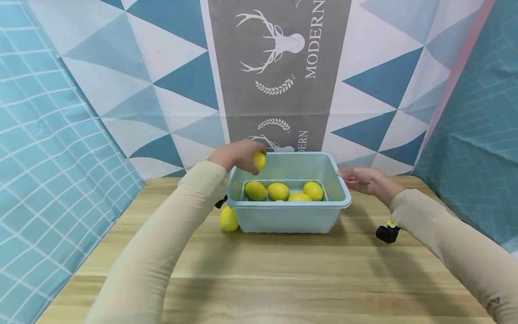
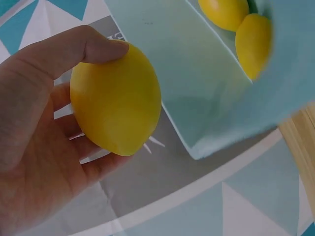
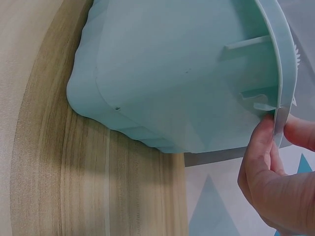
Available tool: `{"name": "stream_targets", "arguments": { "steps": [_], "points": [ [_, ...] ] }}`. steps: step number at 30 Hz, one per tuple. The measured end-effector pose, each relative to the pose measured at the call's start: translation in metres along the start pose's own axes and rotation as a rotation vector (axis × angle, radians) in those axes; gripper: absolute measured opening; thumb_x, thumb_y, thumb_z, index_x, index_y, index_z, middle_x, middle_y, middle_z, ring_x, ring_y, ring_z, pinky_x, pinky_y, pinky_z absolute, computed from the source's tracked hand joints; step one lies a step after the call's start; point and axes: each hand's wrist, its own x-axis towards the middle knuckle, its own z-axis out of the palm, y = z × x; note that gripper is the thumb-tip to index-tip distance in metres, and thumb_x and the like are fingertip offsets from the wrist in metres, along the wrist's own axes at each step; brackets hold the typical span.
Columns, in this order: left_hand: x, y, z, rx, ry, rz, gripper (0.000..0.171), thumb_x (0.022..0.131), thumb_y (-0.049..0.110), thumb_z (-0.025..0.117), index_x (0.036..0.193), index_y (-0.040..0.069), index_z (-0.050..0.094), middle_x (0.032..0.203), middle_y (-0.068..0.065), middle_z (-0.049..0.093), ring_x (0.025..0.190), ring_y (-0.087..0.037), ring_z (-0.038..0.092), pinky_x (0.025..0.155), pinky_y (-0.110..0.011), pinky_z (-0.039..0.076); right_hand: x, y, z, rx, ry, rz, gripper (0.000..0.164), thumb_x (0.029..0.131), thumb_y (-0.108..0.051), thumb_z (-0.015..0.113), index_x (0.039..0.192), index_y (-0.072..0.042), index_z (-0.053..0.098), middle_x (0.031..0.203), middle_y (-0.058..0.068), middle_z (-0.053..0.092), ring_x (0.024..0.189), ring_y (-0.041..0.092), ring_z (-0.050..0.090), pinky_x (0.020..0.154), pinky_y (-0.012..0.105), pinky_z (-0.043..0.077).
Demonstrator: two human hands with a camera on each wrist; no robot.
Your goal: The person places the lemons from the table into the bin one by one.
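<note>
A yellow lemon (image 2: 117, 101) is held in my left hand (image 1: 242, 155), thumb on one side and fingers on the other. That hand hovers over the back left corner of a pale blue-green plastic bin (image 1: 289, 218). Inside the bin lie several lemons (image 1: 278, 191), some partly hidden by the front wall. My right hand (image 3: 275, 179) pinches the bin's right rim between thumb and fingers, as the right wrist view shows. Another lemon (image 1: 229, 219) sits on the table against the bin's left side.
The bin stands on a wooden table (image 1: 275, 279) near its back edge. A black fitting (image 1: 387, 234) with a yellow-green part shows under the right forearm. Patterned cloth (image 1: 162, 67) hangs behind, with blue cloth (image 1: 44, 148) on the left side.
</note>
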Motion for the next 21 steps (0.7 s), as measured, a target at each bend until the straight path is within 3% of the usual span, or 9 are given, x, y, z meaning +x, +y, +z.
{"name": "stream_targets", "arguments": {
  "steps": [7,11,15,17,21],
  "points": [
    [0.012,0.005,0.004,-0.009,-0.015,0.030,0.055,0.077,0.013,0.072,0.130,0.012,0.055,0.125,-0.006,0.059,0.105,-0.024,0.051,0.093,-0.037,0.049,0.003,-0.002,0.000,0.006,-0.018,-0.003,0.043,0.095,-0.016,0.059,0.133,-0.008,0.042,0.115,0.001,0.045,0.091,0.007,0.056,0.086,0.017,0.054],
    [0.018,0.007,0.007,0.007,0.004,0.050,0.054,0.078,0.015,0.073,0.129,0.013,0.055,0.125,-0.006,0.060,0.106,-0.024,0.052,0.094,-0.037,0.048,0.001,-0.003,0.000,0.013,-0.020,-0.013,0.035,0.094,-0.017,0.060,0.125,-0.009,0.047,0.108,-0.002,0.051,0.088,0.005,0.058,0.085,0.016,0.054],
    [0.022,0.010,0.008,-0.006,0.005,0.067,0.055,0.079,0.016,0.073,0.131,0.014,0.054,0.125,-0.006,0.060,0.107,-0.024,0.052,0.097,-0.037,0.047,0.002,-0.001,-0.001,0.015,-0.024,-0.027,0.038,0.091,-0.017,0.065,0.125,-0.008,0.049,0.104,-0.003,0.053,0.090,0.006,0.058,0.086,0.017,0.054],
    [0.024,0.012,0.008,-0.012,0.005,0.078,0.055,0.081,0.017,0.071,0.133,0.013,0.052,0.129,-0.007,0.059,0.113,-0.025,0.053,0.101,-0.038,0.046,0.004,0.000,-0.003,0.014,-0.031,-0.036,0.041,0.089,-0.018,0.068,0.125,-0.008,0.050,0.106,-0.002,0.052,0.090,0.007,0.058,0.085,0.016,0.054],
    [0.023,0.015,0.005,-0.007,0.024,0.094,0.052,0.085,0.020,0.068,0.134,0.013,0.051,0.137,-0.009,0.055,0.125,-0.025,0.051,0.109,-0.040,0.042,0.007,0.003,-0.008,0.030,-0.066,-0.048,0.032,0.087,-0.018,0.071,0.114,-0.010,0.056,0.102,-0.003,0.054,0.089,0.007,0.059,0.084,0.017,0.055]
  ]
}}
